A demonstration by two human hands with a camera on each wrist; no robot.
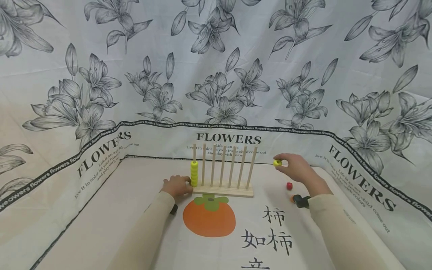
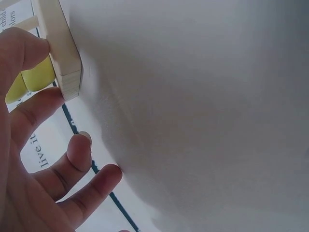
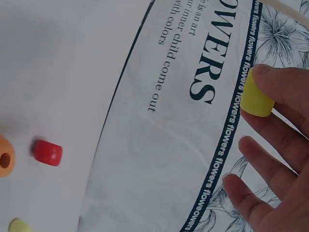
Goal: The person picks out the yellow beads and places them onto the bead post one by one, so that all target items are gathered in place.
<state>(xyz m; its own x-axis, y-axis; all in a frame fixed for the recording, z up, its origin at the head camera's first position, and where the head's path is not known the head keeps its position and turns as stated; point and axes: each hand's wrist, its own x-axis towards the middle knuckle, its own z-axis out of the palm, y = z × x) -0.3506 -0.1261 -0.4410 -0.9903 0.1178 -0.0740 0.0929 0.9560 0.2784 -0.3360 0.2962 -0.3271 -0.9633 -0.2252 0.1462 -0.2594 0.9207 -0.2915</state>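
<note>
A wooden peg rack (image 1: 222, 190) stands on the table with several upright rods in a row. Yellow beads (image 1: 194, 174) are stacked on its leftmost rod; the other rods carry none. My left hand (image 1: 177, 185) holds the left end of the rack's base, thumb and index finger pinching its corner, as the left wrist view shows up close. To the right of the rack, my right hand (image 1: 297, 168) is raised above the table. Between its thumb and index finger it pinches a yellow bead (image 3: 257, 94), while the other fingers are spread loosely.
A red bead (image 3: 48, 152) and an orange bead (image 3: 5, 157) lie on the table by my right wrist, with part of a yellowish bead (image 3: 19, 225) nearby. The tablecloth bears a printed persimmon (image 1: 209, 219). A flower-patterned curtain (image 1: 216, 93) encloses the back and sides.
</note>
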